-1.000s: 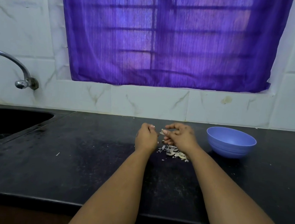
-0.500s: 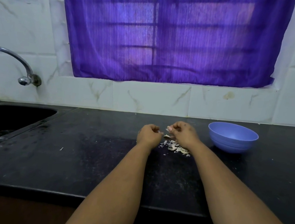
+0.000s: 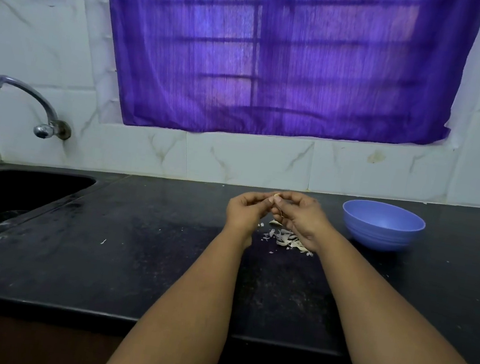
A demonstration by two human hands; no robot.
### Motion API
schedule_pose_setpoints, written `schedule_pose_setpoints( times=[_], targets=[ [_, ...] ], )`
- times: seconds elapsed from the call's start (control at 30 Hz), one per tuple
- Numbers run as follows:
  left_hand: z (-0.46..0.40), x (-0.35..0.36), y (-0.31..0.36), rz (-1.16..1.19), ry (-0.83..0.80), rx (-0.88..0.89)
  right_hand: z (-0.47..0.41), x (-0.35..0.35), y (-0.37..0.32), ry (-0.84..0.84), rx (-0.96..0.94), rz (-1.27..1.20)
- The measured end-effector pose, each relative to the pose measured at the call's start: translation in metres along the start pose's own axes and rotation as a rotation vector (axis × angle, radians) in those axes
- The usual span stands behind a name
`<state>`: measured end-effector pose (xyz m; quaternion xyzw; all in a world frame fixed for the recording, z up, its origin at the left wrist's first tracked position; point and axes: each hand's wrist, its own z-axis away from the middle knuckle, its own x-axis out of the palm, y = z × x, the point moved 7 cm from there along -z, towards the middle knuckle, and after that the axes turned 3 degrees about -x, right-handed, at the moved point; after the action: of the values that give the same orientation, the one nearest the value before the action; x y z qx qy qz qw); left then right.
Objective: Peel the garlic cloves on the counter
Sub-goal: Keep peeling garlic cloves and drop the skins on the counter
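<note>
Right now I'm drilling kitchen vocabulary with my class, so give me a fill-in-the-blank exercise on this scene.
1. Both hands, left and right, pinch one garlic ____ between them.
2. The bowl is ____ in colour.
3. The peels lie on the black ____.
4. The tap stands over the ____.

Missing words: clove; blue; counter; sink

The bench (image 3: 101, 270) is black, dusted with faint pale specks. The bowl (image 3: 382, 226) is a plain periwinkle blue with faint ribbing round its side. The peels (image 3: 286, 239) are off-white with a greyish tinge. The curtain (image 3: 278, 56) is purple, crossed by darker bars. The tiles (image 3: 247, 161) are white with brownish marble veins. The tap (image 3: 28, 101) is silvery chrome. The sink (image 3: 4, 192) is black.
</note>
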<state>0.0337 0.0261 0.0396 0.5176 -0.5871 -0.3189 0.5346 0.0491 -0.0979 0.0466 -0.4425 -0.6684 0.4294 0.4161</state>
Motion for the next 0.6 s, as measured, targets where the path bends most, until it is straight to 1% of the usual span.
schedule_pose_setpoints(
  times=[0.1,0.23,0.3,0.37,0.47,0.5,0.53,0.6],
  targets=[
    [0.001,0.001,0.001,0.033,-0.019,-0.042,0.0,0.0,0.002,0.01,0.017,-0.05],
    [0.001,0.001,0.001,-0.069,0.008,-0.05,0.0,0.0,0.006,0.0,0.06,-0.073],
    [0.0,-0.004,0.001,-0.124,0.06,-0.037,0.0,0.001,0.008,-0.003,0.076,-0.076],
    [-0.001,-0.012,0.003,-0.274,0.144,-0.003,-0.002,-0.002,0.008,0.046,0.064,-0.026],
    [-0.002,-0.026,0.007,-0.725,0.273,0.022,-0.005,-0.014,0.006,0.168,0.005,0.125],
    [-0.001,-0.029,0.007,-0.848,0.294,0.001,-0.005,-0.017,0.005,0.184,-0.016,0.191],
    [-0.002,-0.031,0.005,-0.922,0.291,-0.028,-0.007,-0.018,0.004,0.183,-0.036,0.264],
    [-0.004,-0.031,0.002,-0.997,0.26,-0.078,-0.008,-0.017,0.003,0.163,-0.087,0.456]
  ],
)
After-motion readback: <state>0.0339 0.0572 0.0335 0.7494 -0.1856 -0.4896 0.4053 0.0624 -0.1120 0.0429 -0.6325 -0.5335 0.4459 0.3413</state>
